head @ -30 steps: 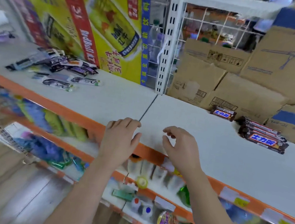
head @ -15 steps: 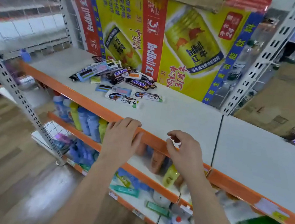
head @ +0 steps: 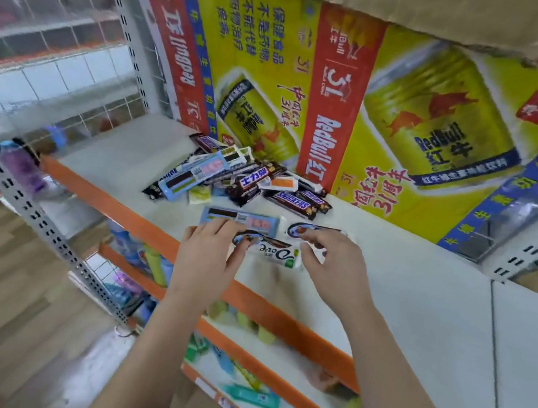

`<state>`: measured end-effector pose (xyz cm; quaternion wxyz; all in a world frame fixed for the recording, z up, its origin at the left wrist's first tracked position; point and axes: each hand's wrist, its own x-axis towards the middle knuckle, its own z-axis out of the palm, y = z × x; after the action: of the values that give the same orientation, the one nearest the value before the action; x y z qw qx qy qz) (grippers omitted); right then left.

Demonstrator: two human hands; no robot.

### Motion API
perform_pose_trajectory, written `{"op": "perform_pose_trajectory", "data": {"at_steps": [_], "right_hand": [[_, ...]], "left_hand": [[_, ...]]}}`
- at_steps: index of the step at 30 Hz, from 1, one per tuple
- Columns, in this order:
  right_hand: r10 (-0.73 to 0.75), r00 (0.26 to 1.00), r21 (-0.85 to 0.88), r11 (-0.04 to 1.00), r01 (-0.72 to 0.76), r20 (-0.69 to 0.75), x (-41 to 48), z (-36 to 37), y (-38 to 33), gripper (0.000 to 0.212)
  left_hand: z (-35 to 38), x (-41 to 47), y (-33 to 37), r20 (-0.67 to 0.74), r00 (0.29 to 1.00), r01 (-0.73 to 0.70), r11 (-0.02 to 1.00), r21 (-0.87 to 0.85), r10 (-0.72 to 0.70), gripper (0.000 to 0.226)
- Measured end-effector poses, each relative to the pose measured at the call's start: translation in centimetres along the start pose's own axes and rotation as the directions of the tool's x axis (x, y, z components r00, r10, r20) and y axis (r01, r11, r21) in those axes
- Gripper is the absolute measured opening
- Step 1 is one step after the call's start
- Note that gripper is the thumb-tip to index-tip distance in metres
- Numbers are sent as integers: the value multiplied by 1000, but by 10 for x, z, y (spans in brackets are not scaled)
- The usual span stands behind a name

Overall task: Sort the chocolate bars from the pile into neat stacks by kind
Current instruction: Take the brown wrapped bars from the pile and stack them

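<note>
A white Dove bar (head: 273,253) lies on the white shelf (head: 419,297) near its orange front edge. My left hand (head: 210,257) pinches the bar's left end and my right hand (head: 334,266) pinches its right end. A second Dove bar (head: 311,231) lies just behind, partly under my right fingers. A light blue bar (head: 242,220) lies flat behind my left hand. Farther back sits the mixed pile (head: 230,175) of dark Snickers bars (head: 294,203), blue bars and small pale packets.
A yellow and red Red Bull carton (head: 340,111) stands behind the pile. A grey perforated post (head: 38,219) rises at the left. Lower shelves (head: 274,374) hold bottles and packets. Wooden floor (head: 9,324) lies below left.
The view swung left toward the pile. Both hands moved from the shelf's front edge onto the shelf and took hold of the white Dove bar's ends.
</note>
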<state>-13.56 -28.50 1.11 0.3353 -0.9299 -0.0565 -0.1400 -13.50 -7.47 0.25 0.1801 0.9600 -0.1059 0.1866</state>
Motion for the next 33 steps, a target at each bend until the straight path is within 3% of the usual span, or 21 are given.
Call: {"op": "perform_pose_trajectory", "data": {"at_steps": [8, 17, 21, 27, 33], "right_hand": [[19, 998, -50, 999, -16, 59, 52, 47, -11, 16], [179, 980, -90, 978, -187, -90, 80, 89, -39, 14], [260, 957, -67, 960, -270, -126, 101, 103, -54, 15], [501, 861, -38, 862, -505, -87, 125, 119, -66, 44], [621, 784, 287, 753, -592, -12, 130, 119, -64, 46]], "left_hand": [[15, 52, -64, 41, 999, -29, 999, -44, 31, 18], [25, 109, -122, 75, 960, -255, 952, -168, 270, 34], [21, 119, -135, 75, 949, -288, 936, -201, 308, 35], [21, 122, -150, 74, 947, -288, 929, -235, 312, 35], [22, 130, -154, 41, 948, -299, 926, -232, 316, 32]]}}
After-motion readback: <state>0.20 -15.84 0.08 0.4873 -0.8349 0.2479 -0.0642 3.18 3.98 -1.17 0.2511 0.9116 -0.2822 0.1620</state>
